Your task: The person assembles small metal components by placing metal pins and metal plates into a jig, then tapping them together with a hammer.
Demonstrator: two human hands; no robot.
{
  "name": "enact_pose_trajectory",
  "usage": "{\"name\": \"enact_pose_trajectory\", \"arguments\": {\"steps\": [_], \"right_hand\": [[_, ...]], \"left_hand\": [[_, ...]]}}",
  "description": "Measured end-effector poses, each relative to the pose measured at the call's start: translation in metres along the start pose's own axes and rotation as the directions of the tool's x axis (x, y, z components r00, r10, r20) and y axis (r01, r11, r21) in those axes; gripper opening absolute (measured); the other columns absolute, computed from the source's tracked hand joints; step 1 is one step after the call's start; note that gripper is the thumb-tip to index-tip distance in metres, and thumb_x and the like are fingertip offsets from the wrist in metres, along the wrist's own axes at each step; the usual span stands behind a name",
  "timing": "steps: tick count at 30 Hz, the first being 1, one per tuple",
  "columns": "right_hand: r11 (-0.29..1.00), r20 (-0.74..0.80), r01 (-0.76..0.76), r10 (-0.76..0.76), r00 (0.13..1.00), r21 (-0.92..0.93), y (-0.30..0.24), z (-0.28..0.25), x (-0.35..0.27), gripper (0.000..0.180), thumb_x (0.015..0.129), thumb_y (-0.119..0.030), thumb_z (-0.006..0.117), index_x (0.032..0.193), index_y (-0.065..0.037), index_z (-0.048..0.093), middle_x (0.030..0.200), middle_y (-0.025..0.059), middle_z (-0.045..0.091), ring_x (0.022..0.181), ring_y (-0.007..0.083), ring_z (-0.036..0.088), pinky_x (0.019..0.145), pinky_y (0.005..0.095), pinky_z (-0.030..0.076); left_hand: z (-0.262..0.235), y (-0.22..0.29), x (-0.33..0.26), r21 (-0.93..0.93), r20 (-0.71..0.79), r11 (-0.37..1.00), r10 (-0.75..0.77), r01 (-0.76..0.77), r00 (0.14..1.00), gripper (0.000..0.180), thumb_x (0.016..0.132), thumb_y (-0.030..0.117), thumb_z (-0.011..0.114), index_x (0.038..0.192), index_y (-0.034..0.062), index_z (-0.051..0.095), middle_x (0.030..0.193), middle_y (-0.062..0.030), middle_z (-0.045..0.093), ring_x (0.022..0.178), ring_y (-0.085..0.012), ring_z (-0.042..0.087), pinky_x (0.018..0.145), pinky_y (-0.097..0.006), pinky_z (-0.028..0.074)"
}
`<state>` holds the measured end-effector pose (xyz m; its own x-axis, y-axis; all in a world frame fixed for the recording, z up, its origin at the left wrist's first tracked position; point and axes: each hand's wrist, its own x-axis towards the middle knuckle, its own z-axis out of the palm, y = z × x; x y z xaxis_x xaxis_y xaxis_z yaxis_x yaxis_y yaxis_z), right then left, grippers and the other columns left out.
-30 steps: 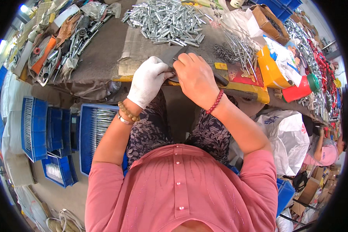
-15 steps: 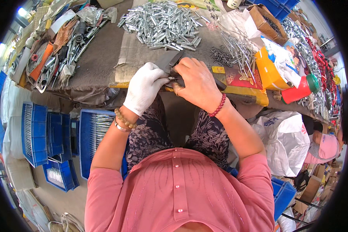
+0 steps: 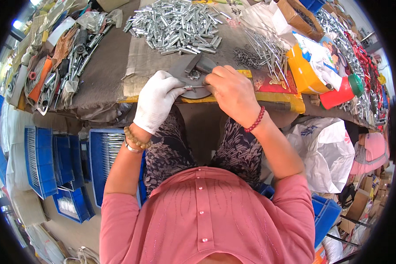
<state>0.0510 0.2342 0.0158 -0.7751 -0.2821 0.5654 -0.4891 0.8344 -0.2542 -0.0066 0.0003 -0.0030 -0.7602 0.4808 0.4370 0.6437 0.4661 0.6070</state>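
Observation:
My left hand [image 3: 158, 99], in a white knit glove, pinches one end of a slim silvery metal rod [image 3: 192, 87]. The other end lies at the bare fingertips of my right hand [image 3: 234, 90], which are closed on it. Just beyond the rod is a round dark metal plate [image 3: 177, 69] at the table's near edge, with a dark metal bar [image 3: 192, 63] fixed on it. Small shiny metal bits [image 3: 193, 75] sit on the plate's middle. Farther back rises a heap of short silvery metal tubes [image 3: 174, 26].
To the right lie dark screws [image 3: 245, 58], long thin rods [image 3: 270, 55], a yellow box [image 3: 301, 72] and a red bottle with a green cap [image 3: 341, 92]. Tools crowd the left, among them an orange handle [image 3: 41, 78]. Blue crates [image 3: 93, 167] of rods stand below left.
My hands have drawn apart and toward me, uncovering the round plate and the rod between them. The whole view has shifted slightly.

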Motion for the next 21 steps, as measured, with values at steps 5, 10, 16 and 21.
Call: {"name": "enact_pose_trajectory", "arguments": {"steps": [5,10,16,21], "right_hand": [[0.993,0.053,0.113,-0.112,0.992,-0.015,0.009,-0.005,0.006,0.009,0.083,-0.004,0.068,0.089,-0.007,0.063,0.091,0.0074,0.059,0.091,0.0295,0.062,0.078,0.0432,0.053],[0.989,0.079,0.151,-0.151,0.985,0.005,0.015,-0.006,0.005,0.006,0.085,-0.006,0.067,0.09,-0.007,0.063,0.093,0.0072,0.059,0.092,0.0292,0.063,0.079,0.0431,0.054],[0.979,0.053,0.199,-0.201,0.978,0.04,0.021,-0.002,0.007,0.017,0.081,-0.001,0.069,0.097,-0.004,0.064,0.093,0.0094,0.058,0.09,0.032,0.061,0.077,0.0433,0.052],[0.972,0.105,0.218,-0.227,0.968,0.084,0.021,-0.002,0.014,0.013,0.084,-0.003,0.068,0.096,-0.005,0.064,0.094,0.0087,0.059,0.091,0.0317,0.061,0.079,0.0441,0.052]], "left_hand": [[-0.002,-0.002,0.002,0.044,0.011,0.999,0.019,-0.019,1.0,0.009,0.087,0.012,0.079,0.094,0.006,0.076,0.094,-0.011,0.064,0.092,-0.0324,0.065,0.082,-0.041,0.053],[-0.005,0.005,0.004,0.025,0.017,1.0,0.007,-0.008,1.0,0.01,0.087,0.007,0.078,0.096,0.0038,0.076,0.096,-0.0118,0.064,0.094,-0.0307,0.065,0.083,-0.039,0.052],[-0.004,0.005,0.006,0.026,0.021,0.999,0.022,-0.022,1.0,0.009,0.087,0.007,0.077,0.096,0.0039,0.077,0.095,-0.0115,0.064,0.093,-0.0299,0.065,0.083,-0.038,0.052],[-0.004,0.005,0.008,0.022,0.02,1.0,0.003,-0.003,1.0,0.009,0.087,0.012,0.079,0.093,0.0061,0.077,0.094,-0.0104,0.064,0.092,-0.0303,0.065,0.081,-0.04,0.053]]}}
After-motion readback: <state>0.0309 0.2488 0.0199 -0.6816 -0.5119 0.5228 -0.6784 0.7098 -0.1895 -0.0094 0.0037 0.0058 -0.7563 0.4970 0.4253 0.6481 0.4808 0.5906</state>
